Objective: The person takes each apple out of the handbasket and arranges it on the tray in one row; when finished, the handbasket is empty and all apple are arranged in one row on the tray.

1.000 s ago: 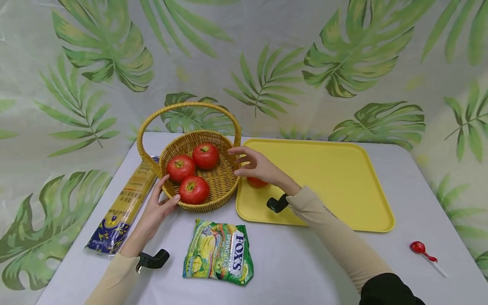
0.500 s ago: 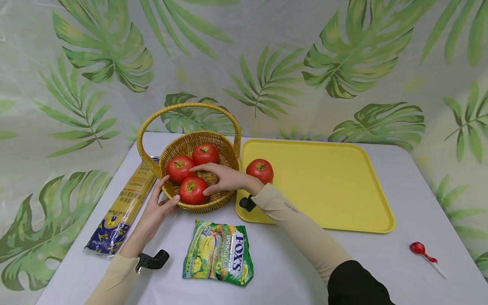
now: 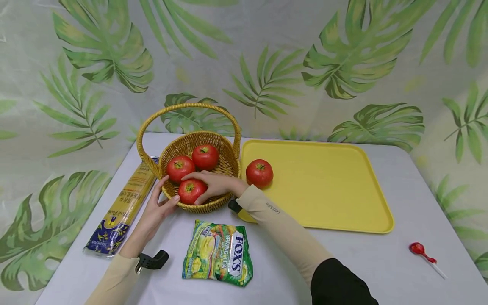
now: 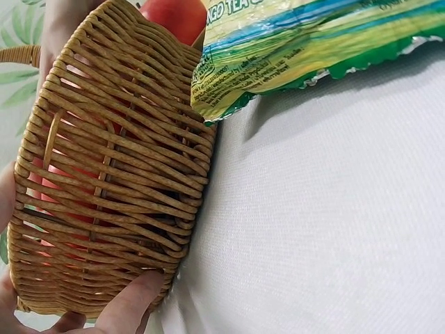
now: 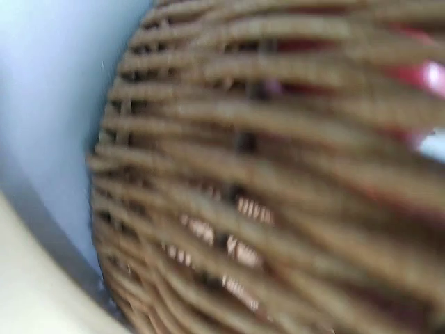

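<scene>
A wicker basket (image 3: 207, 207) with a tall arched handle stands at the back left, holding three red apples. My left hand (image 3: 152, 214) grips its near left side; in the left wrist view the thumb (image 4: 132, 303) lies against the woven wall (image 4: 125, 174). Inside the basket, my right hand (image 3: 219, 183) holds the front apple (image 3: 189, 191), its fingers over the far side and its thumb on the near right. Two other apples, one at the left (image 3: 180, 168) and one behind (image 3: 205, 156), lie beside it. The right wrist view shows blurred basket weave (image 5: 222, 139), with that hand mostly hidden.
Right of the basket lies a yellow tray (image 3: 324, 186) with one red apple (image 3: 259, 173) at its left end. A green Fox's candy bag (image 3: 218, 253) lies in front, a spaghetti pack (image 3: 123, 205) at left, and a red lollipop (image 3: 421, 250) at far right.
My right hand has moved left from the basket's right rim into the basket and taken hold of the front apple. The apple on the tray is uncovered. My left hand stays put.
</scene>
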`<move>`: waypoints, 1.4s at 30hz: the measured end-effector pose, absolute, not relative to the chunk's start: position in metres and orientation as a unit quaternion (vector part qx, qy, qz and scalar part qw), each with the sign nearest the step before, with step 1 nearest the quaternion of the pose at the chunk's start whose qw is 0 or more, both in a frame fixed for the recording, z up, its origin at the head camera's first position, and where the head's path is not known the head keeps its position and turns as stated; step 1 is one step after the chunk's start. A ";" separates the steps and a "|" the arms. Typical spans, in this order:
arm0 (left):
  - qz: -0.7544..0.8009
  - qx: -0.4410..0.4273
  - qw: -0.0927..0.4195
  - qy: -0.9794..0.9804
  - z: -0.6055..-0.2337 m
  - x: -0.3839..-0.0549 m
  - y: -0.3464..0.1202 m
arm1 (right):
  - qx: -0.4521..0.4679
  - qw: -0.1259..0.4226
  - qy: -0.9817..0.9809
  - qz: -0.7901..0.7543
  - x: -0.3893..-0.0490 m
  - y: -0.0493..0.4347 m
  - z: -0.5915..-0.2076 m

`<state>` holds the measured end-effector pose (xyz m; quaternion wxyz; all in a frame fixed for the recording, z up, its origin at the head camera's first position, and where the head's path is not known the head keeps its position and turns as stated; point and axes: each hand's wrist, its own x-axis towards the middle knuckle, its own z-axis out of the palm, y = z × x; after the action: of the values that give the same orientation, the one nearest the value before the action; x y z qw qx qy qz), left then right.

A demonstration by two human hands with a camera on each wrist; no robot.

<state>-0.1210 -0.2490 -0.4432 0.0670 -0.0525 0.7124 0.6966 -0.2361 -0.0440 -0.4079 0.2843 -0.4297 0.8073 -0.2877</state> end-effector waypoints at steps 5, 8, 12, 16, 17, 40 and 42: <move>0.696 -0.053 0.068 0.713 -0.444 -0.121 -0.250 | -0.421 0.264 0.819 -0.286 -0.234 -0.048 -0.411; 0.695 -0.054 0.068 0.714 -0.444 -0.121 -0.250 | -0.425 0.250 0.821 -0.289 -0.233 -0.046 -0.410; 0.691 -0.055 0.066 0.718 -0.444 -0.121 -0.250 | -0.437 0.239 0.813 -0.302 -0.236 -0.042 -0.410; 0.688 -0.056 0.062 0.721 -0.445 -0.121 -0.250 | -0.443 0.233 0.803 -0.325 -0.238 -0.034 -0.404; 0.688 -0.055 0.061 0.721 -0.445 -0.121 -0.250 | -0.444 0.232 0.799 -0.333 -0.238 -0.031 -0.402; 0.691 -0.043 0.060 0.719 -0.446 -0.121 -0.250 | -0.329 0.207 0.771 -0.504 -0.250 0.087 -0.371; 0.690 -0.043 0.060 0.720 -0.446 -0.121 -0.250 | -0.314 0.208 0.768 -0.519 -0.251 0.103 -0.370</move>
<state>-0.1207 -0.2500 -0.4460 0.0604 -0.0429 0.7197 0.6903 -0.2512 0.1034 -0.3703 0.2077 -0.3136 0.7676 -0.5189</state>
